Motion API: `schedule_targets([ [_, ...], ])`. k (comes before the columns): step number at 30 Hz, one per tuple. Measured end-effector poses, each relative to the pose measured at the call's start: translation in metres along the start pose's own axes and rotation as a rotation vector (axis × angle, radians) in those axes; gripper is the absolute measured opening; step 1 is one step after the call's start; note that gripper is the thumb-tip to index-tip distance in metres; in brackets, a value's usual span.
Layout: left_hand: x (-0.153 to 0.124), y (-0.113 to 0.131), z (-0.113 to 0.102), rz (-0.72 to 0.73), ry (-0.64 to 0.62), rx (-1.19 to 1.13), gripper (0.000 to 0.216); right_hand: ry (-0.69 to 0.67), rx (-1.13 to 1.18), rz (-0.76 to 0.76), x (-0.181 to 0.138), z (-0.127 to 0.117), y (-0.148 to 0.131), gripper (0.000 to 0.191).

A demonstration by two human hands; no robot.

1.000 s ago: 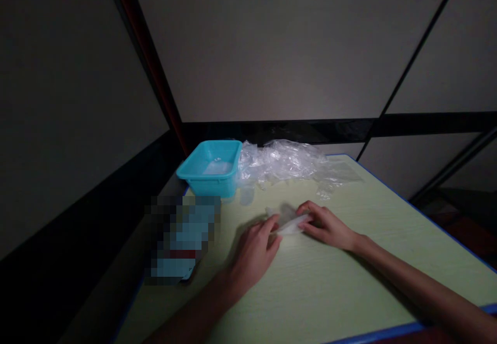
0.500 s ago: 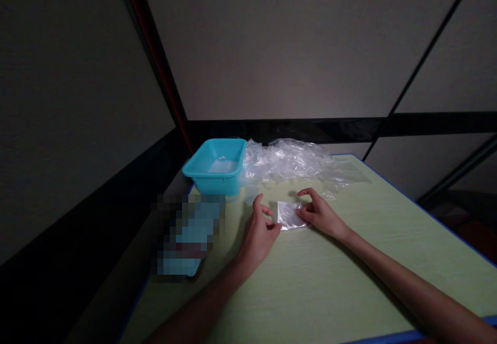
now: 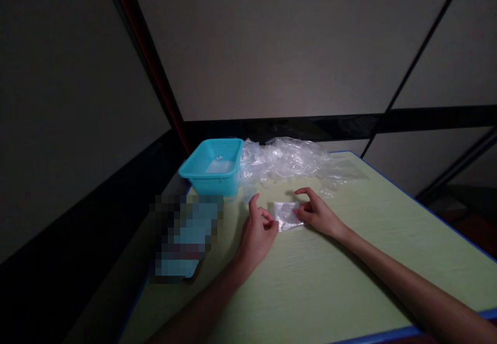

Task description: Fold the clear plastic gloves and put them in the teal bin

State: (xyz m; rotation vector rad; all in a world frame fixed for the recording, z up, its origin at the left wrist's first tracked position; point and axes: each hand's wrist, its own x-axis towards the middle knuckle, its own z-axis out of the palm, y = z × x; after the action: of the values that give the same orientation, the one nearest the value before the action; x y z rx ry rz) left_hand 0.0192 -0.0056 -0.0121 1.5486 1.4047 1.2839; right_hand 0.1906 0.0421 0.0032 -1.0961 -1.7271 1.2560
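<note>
Working at a pale green table point(image 3: 349, 271) in dim light, a person sets both bare hands against a small, folded clear bag point(image 3: 288, 215). The bag lies flat on the tabletop, in front of a turquoise tub point(image 3: 212, 167) and a little to its right, on the side nearer the person.

The left hand point(image 3: 256, 233) sits in front of the tub. Its thumb is raised and its fingers point(image 3: 267, 214) are loosely curled, with the tips meeting the bag's left edge. Whether they grip the plastic or only touch it cannot be told.

The right hand point(image 3: 319, 213) lies farther right of the tub, on the bag's other side. Its fingers are arched, the forefinger lifted in a curve above the bag's far corner, and the lower fingertips rest at the bag's right edge. It is also unclear whether this hand has a pinch on the bag.

A pile point(image 3: 289, 160) of crumpled clear plastic lies just right of the tub, against its side, spreading along the table's far edge. Something pale lies inside the tub. A blurred patch point(image 3: 186, 235) covers the table's edge in front of the tub, on its left. Dark wall panels rise behind the tub.
</note>
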Motion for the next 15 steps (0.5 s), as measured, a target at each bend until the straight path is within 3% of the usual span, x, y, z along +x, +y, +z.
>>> schedule_targets([
  [15,0.0015,-0.0002,0.0029,-0.015,0.029,-0.022,0.058,0.003,-0.055,-0.004,-0.0016,0.0012,0.0018,0.038],
])
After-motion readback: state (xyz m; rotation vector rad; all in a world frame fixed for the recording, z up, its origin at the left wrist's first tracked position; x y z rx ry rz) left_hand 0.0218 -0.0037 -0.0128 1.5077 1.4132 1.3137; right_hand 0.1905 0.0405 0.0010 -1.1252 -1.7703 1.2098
